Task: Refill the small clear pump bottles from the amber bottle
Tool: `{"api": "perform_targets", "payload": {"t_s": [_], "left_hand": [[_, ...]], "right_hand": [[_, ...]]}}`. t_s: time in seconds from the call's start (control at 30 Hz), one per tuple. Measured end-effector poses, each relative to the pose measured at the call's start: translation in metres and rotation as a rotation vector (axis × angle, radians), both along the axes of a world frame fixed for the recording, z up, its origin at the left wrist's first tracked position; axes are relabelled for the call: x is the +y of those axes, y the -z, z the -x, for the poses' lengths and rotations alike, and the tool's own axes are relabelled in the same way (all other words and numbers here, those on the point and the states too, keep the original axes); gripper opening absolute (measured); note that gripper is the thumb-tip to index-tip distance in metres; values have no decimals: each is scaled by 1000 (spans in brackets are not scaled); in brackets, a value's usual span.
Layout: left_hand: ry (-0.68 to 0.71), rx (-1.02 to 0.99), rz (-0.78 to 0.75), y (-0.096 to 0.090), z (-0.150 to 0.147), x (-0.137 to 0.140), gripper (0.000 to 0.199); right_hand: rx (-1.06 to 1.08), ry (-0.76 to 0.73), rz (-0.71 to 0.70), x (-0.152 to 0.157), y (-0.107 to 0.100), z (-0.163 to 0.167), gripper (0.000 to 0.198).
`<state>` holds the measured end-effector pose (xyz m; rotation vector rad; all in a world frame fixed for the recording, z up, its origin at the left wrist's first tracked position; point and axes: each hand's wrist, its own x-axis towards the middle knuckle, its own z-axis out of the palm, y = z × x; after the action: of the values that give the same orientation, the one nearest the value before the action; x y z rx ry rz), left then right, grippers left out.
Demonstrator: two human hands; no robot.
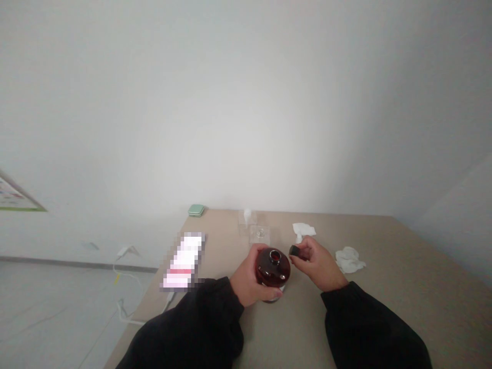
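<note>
Bottle [273, 274], dark red with its mouth uncovered, is in our left hand [249, 282], whose fingers and thumb curl around its sides; we cannot tell whether its base touches the worktop [292, 333]. Our right hand [318, 264], closed to a pinch, holds a small black cap [294, 250] beside the bottle, apart from its mouth. Near our right wrist lies a crumpled tissue [349, 260].

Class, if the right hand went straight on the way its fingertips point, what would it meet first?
Probably the dark red bottle in the left hand; depth is unclear, so the right hand might instead pass just above the bottle's neck.
</note>
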<state>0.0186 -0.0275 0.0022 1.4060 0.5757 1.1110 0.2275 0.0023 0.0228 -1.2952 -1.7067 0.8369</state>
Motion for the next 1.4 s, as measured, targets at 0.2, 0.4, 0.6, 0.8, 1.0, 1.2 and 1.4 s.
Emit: {"api": "perform_targets", "payload": {"t_s": [0.2,0.4,0.6,0.8,1.0,1.2,1.4], "left_hand": [[-18,11,-2,1,0,0,80],[4,-7,19,1,1,0,80],[0,-15,7,2,1,0,81],[0,-1,2,1,1,0,81],[-3,17,9,1,1,0,81],[-8,25,-4,0,2,0,81],[-9,23,10,1,2,-1,81]], "right_hand": [[-195,40,26,8,0,-11,17],[-376,173,13,13,2,-24,17],[-572,185,7,12,1,-18,18],[-702,158,87,10,3,-18,21],[-747,151,130,11,8,-18,23],[-766,141,149,13,9,-19,24],[-766,131,158,11,6,-18,24]]}}
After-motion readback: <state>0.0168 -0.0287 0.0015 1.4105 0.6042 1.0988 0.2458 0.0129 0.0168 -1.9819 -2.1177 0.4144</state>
